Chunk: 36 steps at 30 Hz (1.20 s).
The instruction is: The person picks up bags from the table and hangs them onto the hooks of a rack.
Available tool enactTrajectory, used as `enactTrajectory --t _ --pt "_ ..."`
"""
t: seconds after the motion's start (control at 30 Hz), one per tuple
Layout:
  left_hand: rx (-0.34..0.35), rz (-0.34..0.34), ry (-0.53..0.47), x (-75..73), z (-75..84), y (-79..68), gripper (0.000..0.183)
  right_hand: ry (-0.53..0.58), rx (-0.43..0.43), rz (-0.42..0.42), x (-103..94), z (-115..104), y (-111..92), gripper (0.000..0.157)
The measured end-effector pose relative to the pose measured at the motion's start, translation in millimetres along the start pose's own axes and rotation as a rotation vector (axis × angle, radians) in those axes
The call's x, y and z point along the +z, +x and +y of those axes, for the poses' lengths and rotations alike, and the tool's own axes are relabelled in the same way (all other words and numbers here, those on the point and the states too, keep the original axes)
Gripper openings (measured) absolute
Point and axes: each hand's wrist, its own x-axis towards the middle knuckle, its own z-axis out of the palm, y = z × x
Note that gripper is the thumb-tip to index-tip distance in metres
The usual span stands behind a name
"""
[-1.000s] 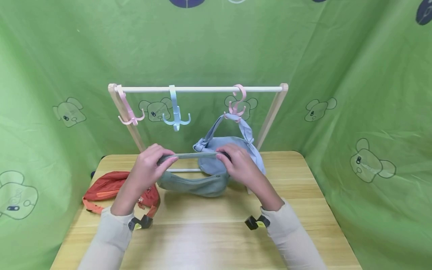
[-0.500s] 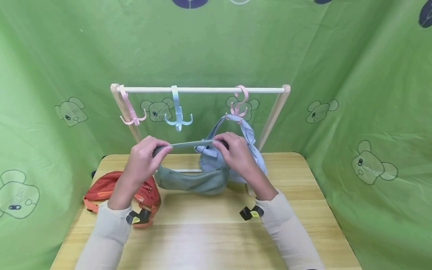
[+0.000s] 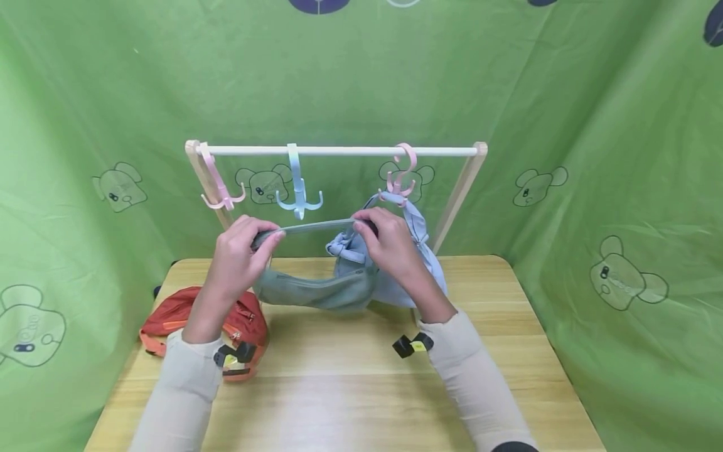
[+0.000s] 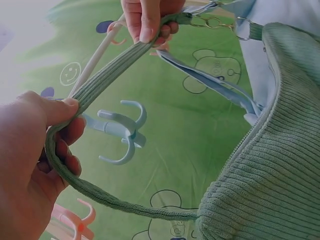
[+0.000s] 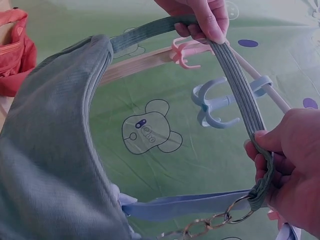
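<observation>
"What is held?"
"A strap [image 3: 316, 226] is pinched by the left hand [image 3: 240, 251] and right hand [image 3: 386, 245], fingers [image 4: 73, 164] curled."
"And the green bag [image 3: 316, 295]?"
"It is hung below both hands; its chain [image 5: 205, 223] is shown only in the wrist views."

Left hand [image 3: 236, 257]: higher, slightly further left than a second ago.
Right hand [image 3: 388, 245]: higher too, now hiding part of the light-blue strap [image 3: 417, 223].
Green strap [image 3: 317, 226]: from well below the blue hook [image 3: 299, 194] to just below it in the head view.
Green bag [image 3: 313, 295]: lifted with the strap.
</observation>
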Motion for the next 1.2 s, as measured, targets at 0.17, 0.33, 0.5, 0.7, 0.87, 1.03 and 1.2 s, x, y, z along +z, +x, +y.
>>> enactTrajectory --t 0.17,0.33,0.5,0.7,0.87,1.03,1.2 --pt "-0.047 0.039 -0.003 0.8 0.1 4.6 0.013 0.017 0.023 0.019 3.1 -2.2 9.7 0.019" --pt "-0.092 0.075 -0.020 3.1 -0.8 7.7 0.012 0.051 0.066 0.058 7.6 -4.4 15.3 0.018" --pt "-0.133 0.100 -0.044 6.0 1.1 12.7 0.012 0.093 0.109 0.108 13.4 -7.0 21.1 0.018" --pt "-0.175 0.124 -0.070 9.4 1.8 17.7 0.012 0.126 0.067 0.198 22.8 -6.2 27.3 0.018" --pt "-0.206 0.137 -0.074 10.6 2.2 22.5 0.014 0.128 0.063 0.244 27.4 -6.1 32.4 0.018" --pt "-0.242 0.149 -0.064 12.0 1.3 24.2 0.015 0.129 0.092 0.240 30.7 -6.4 39.0 0.020" --pt "-0.255 0.149 -0.058 14.9 -1.6 24.6 0.015 0.145 0.117 0.242 33.7 -5.3 45.2 0.021"
